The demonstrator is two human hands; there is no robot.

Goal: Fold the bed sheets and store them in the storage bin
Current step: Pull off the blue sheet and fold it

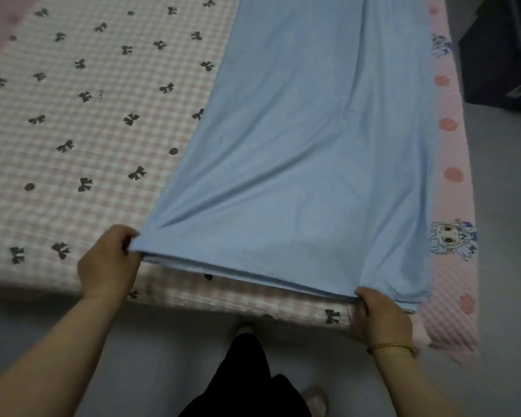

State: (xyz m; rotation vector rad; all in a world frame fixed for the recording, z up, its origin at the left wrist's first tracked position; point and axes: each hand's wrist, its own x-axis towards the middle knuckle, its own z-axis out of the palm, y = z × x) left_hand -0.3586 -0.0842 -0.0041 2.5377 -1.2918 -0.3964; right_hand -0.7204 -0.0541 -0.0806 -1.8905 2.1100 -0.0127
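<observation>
Our left hand (109, 263) and right hand (381, 319) both pinch the near edge of the blue sheet (298, 139). The sheet lies on the bed (73, 100), stretching long from our hands up to the top of the frame. We think the next fold goes up, away from us.

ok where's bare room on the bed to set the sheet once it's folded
Widest free patch: the checked cover, left of the blue sheet. Right of it, only a narrow pink strip to the bed edge. Crowded at the near edge, where the left hand and right hand grip the sheet.
</observation>
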